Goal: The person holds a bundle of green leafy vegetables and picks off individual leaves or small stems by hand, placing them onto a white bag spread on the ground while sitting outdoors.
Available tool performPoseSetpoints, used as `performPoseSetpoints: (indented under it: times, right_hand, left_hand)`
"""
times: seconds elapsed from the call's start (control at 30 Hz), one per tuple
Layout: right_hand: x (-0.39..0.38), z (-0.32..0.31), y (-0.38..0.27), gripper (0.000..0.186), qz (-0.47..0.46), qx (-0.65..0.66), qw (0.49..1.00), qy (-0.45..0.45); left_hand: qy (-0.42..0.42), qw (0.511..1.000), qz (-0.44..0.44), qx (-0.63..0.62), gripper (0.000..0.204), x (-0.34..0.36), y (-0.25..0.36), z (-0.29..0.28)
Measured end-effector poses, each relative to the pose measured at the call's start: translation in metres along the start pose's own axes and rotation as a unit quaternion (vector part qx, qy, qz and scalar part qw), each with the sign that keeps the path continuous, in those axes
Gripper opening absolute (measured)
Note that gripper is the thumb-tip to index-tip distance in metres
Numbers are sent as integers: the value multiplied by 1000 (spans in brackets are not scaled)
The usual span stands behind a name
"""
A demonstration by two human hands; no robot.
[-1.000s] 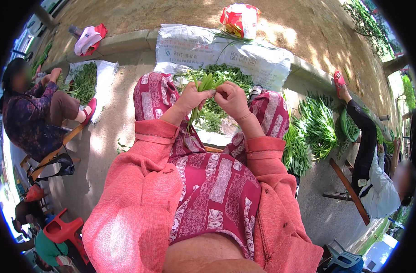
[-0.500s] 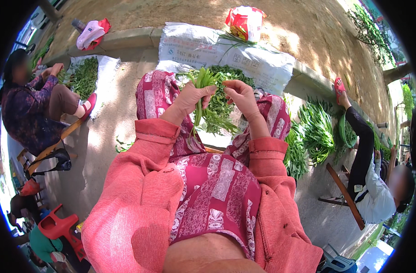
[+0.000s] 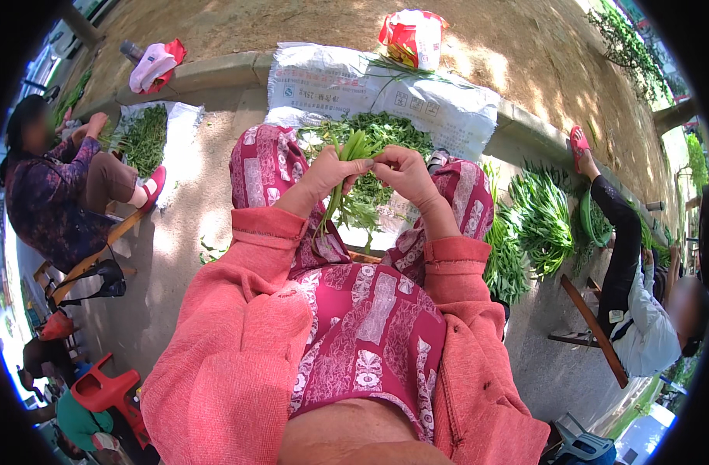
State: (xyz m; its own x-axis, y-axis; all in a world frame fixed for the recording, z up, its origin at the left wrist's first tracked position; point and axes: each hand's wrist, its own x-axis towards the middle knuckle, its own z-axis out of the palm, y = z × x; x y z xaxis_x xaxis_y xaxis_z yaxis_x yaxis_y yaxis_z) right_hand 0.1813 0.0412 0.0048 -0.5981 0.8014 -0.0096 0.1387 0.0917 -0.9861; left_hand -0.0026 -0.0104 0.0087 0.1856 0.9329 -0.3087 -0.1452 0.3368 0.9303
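My left hand [image 3: 325,175] is wrapped round a bunch of long-stemmed leafy greens [image 3: 354,146], held above my lap. The stems and leaves stick out above the fist and hang down below it. Against the left thumb, the fingertips of my right hand [image 3: 409,173] are pinched together at the bunch's edge. What they grip is too small to make out. Under and beyond my hands, a heap of loose picked greens [image 3: 401,130] lies between my knees, partly on a white woven sack [image 3: 316,85] spread flat.
Bundled greens [image 3: 542,221] lie right of my knee, with a green basket [image 3: 595,221] beyond. A red-and-white bag [image 3: 413,43] stands past the curb [image 3: 207,76]. People sit at left [image 3: 52,178] and right [image 3: 641,333]; a red stool [image 3: 105,387] stands lower left.
My right hand has moved left, from apart to touching the left thumb. The bunch has tilted slightly, and the leafy strands hanging toward the right have shifted left under the left hand.
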Motion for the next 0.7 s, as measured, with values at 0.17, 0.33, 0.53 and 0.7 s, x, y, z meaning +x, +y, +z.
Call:
performPoseSetpoints:
  times: [0.17,0.33,0.53,0.7]
  right_hand:
    - [-1,1,-5,11,-12,-59,998,9]
    - [-1,7,-10,9,-27,-103,993,53]
    - [2,19,-7,7,-121,-145,974,127]
    - [4,21,-5,8,-96,-180,964,169]
  left_hand:
    - [16,1000,1,21,17,0,-3,-1]
    - [14,1000,23,-16,16,-2,2,3]
    - [26,998,24,-54,11,0,-1,0]
    - [48,996,45,-67,10,-1,3,5]
